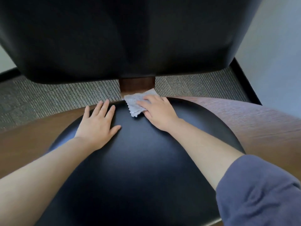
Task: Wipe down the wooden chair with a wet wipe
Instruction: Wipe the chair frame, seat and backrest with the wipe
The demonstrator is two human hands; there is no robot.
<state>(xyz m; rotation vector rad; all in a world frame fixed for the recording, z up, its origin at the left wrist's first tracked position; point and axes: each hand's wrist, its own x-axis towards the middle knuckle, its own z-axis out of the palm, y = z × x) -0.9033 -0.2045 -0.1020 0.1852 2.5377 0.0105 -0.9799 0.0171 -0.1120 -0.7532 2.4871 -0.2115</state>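
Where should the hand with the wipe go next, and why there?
Probably slide the wet wipe up onto the wooden post just behind it. The right hand presses the wipe flat at the back edge of the black seat, right at the post's foot, and the left hand rests flat on the seat, steadying.

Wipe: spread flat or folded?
Folded, loosely. The wipe shows doubled zigzag edges at its near corner; the right hand presses it down at the back edge of the seat.
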